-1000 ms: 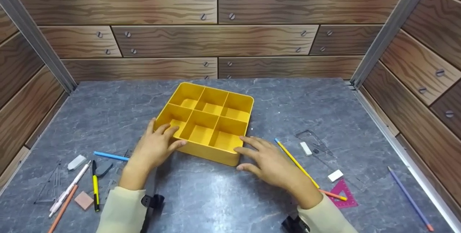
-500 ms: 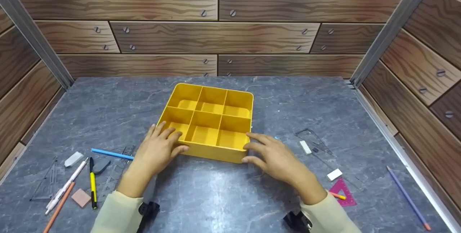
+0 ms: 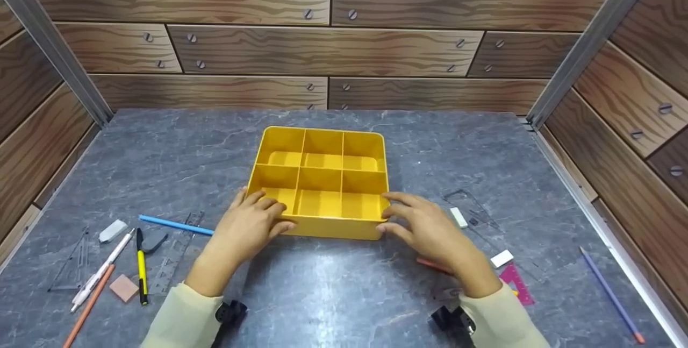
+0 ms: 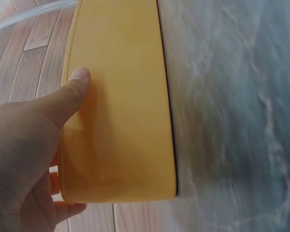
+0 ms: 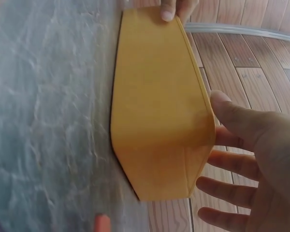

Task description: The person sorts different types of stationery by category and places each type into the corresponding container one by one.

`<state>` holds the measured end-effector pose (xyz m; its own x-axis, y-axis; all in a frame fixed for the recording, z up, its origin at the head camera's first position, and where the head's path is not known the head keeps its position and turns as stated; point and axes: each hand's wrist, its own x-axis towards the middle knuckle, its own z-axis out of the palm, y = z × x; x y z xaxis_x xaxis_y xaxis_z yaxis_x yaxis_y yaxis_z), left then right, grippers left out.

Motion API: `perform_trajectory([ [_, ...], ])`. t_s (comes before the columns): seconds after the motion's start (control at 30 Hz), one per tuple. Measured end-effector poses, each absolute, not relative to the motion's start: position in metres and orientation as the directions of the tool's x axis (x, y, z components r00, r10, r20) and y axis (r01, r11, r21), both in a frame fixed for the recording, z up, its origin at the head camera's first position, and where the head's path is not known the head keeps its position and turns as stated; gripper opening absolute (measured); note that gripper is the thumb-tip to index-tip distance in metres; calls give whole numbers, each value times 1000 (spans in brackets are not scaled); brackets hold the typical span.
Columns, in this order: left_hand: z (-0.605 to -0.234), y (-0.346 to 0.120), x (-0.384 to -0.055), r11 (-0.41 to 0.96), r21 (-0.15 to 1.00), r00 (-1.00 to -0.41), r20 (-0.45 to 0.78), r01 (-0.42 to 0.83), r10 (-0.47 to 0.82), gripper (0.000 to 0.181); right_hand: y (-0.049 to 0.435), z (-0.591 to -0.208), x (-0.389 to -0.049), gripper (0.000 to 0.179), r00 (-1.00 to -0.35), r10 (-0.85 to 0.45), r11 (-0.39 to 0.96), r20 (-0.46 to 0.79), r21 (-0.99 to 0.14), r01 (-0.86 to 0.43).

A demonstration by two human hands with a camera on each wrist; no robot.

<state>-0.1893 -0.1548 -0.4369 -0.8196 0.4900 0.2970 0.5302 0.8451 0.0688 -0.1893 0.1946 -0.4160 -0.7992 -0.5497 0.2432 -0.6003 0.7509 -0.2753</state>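
A yellow six-compartment organizer box [image 3: 330,227] stands on the grey marbled table, its compartments bare inside. My left hand [image 3: 243,232] grips its front left corner. In the left wrist view the thumb [image 4: 77,87] lies against the front wall and the other fingers bend round the side. At the front right corner is my right hand [image 3: 432,232], its thumb [image 5: 222,99] right at the rim. Its other fingers reach fairly straight along the right side in the right wrist view.
Left of the box lie a blue pen [image 3: 174,224], a yellow-black compass [image 3: 142,270], a pink eraser [image 3: 124,288] and a clear ruler [image 3: 174,262]. To the right are white erasers [image 3: 502,258], a magenta set square [image 3: 524,289] and a purple pencil [image 3: 610,294].
The box has turned counterclockwise, so its front now faces me nearly squarely. Both hands have moved along with its corners; the right forearm now covers the yellow pencil.
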Motion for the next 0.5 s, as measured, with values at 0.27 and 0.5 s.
perform_trajectory([
  [0.27,-437,-149,-188,770,132,-757,342,625,556,48,214,-409,-192,34,-855,-490,787,171,-335,-518],
  [0.5,-435,-151,-190,736,420,-843,355,531,405,56,220,-411,-197,44,-882,-424,780,204,-413,-471],
])
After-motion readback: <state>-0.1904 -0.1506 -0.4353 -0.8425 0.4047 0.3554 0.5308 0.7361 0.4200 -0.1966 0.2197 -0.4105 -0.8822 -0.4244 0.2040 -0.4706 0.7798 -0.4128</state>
